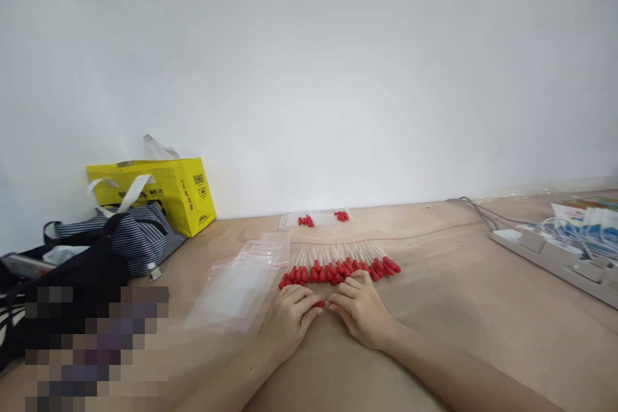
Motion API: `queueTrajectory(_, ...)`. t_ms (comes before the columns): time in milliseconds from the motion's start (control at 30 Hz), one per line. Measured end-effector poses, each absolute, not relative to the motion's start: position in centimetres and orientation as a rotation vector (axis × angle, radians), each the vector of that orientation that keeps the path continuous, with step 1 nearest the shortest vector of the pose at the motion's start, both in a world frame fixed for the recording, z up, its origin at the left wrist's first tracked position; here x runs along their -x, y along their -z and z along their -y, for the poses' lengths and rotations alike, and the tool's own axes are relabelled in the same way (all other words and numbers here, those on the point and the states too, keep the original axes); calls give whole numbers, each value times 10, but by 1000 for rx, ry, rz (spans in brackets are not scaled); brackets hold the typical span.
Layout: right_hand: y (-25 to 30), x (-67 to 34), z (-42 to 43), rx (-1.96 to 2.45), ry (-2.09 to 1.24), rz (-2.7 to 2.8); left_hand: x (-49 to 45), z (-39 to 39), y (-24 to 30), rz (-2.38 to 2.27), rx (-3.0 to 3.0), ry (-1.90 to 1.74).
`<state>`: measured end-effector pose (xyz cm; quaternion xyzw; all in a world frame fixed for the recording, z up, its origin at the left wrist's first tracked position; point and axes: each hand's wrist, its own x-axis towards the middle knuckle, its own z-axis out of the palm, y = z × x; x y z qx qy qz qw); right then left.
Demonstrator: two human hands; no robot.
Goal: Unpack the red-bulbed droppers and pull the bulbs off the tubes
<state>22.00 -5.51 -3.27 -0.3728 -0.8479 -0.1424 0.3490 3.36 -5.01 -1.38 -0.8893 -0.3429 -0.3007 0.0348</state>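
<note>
Low over the table, my left hand (pixel 290 312) is closed in a pinch on a small red tip (pixel 319 304). My right hand (pixel 363 310) pinches at the tip's right end, where a bit of white shows; its fingers hide the rest. Just beyond both hands lies a row of thin whitish sticks with red tips (pixel 333 270), side by side with the red ends toward me. Clear zip bags (pixel 236 290) lie overlapping to the left of my left hand.
Clear bags with red-tipped sticks (pixel 306 221) lie near the wall. At left stand a yellow bag (pixel 193 196), a striped bag (pixel 149 241) and a black bag (pixel 91 277). A white power strip (pixel 560 264) with cables and colourful packets (pixel 593 222) is at right.
</note>
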Motion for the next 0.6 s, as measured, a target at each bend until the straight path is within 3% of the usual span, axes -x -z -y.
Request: queueTrajectory(600,31,-225,58,891,133,2257,-34,54,11,1040,2706,803)
